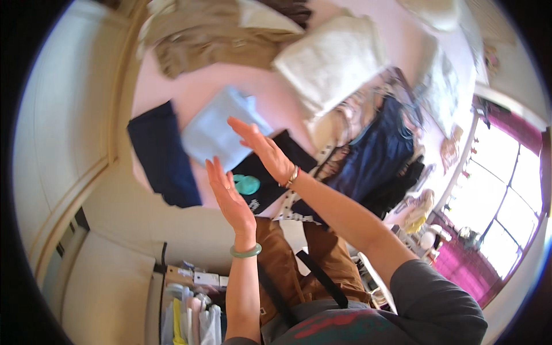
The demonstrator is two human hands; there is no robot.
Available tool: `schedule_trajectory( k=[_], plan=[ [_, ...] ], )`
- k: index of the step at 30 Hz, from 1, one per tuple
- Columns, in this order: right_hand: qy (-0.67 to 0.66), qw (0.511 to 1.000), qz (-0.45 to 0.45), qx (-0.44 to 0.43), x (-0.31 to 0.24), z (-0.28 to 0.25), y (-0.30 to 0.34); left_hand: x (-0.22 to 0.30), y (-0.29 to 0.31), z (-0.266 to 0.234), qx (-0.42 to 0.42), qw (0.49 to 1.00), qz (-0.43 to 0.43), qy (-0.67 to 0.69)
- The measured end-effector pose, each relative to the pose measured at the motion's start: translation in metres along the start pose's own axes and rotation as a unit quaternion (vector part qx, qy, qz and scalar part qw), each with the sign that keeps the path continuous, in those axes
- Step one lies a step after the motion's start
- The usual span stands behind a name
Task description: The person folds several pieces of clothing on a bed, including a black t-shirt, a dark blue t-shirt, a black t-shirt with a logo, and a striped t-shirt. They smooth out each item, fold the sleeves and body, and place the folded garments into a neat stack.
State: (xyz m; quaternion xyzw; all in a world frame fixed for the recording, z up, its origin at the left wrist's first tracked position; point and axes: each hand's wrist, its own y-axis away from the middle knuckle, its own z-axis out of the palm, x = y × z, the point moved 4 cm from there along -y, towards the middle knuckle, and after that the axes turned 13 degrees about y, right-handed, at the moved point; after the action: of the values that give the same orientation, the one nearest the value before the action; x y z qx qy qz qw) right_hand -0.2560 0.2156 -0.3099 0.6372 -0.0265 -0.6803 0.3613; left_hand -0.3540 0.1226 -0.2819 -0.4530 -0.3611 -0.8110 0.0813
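Head camera | looks down on pink surface from its near edge | left hand, right hand close

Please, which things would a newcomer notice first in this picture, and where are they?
Probably the left hand and right hand, open near the middle. Next, the light-blue folded cloth just beyond the left hand, with a navy cloth to its left. The bright window stands out at right.

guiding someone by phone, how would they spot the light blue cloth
On the pink surface, find the folded navy cloth near the left edge. Immediately right lies the light blue cloth, far paler than the navy or the black cloth.
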Motion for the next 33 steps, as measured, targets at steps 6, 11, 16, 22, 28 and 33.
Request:
schedule_trajectory(
  k=[6,11,16,22,28,33],
  plan=[
    [-0.267,0.945,-0.026,0.186,0.024,-0.139,0.125,-0.071,0.044,0.138,-0.175,0.967,-0.167,0.081],
    [-0.218,0.892,-0.029,0.395,0.063,-0.290,0.217,-0.156,0.083,0.213,-0.288,0.926,-0.243,0.001],
    [-0.061,0.841,-0.040,0.535,0.085,-0.429,0.256,-0.215,0.096,0.286,-0.334,0.909,-0.241,-0.068],
    [0.411,0.749,0.021,0.519,0.086,-0.500,0.233,-0.256,0.104,0.354,-0.361,0.905,-0.169,-0.152],
    [0.433,0.763,0.073,0.475,0.033,-0.461,0.243,-0.255,0.089,0.363,-0.369,0.814,0.208,-0.397],
    [0.421,0.768,0.044,0.481,0.022,-0.424,0.269,-0.248,0.120,0.384,-0.386,0.705,0.367,-0.469]
  ],
)
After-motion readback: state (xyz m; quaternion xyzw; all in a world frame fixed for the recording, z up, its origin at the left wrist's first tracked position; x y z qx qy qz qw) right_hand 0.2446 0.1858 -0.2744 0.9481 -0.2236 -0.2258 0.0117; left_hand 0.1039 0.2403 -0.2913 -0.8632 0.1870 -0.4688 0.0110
